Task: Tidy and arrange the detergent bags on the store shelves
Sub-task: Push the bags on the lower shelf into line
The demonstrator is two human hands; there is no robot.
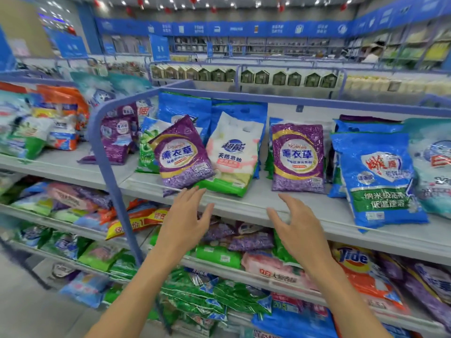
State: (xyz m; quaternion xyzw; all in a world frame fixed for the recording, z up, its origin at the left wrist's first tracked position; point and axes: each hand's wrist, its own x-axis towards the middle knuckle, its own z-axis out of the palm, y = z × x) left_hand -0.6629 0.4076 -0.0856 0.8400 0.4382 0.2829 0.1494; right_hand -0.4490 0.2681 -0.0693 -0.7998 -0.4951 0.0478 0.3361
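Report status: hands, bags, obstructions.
Left hand open, empty. Right hand open, empty. Tilted purple bag overlaps white bag, upper shelf. Nothing between hands and bags.

A purple detergent bag (181, 152) is seen tilted just beyond the fingertips of the left hand (185, 220), overlapping a white bag (234, 157) with a green base that is stood beyond the gap between both hands. A second purple bag (298, 157) is stood upright beyond the right hand (297, 225), and a blue bag (380, 176) is propped further to that hand's right.
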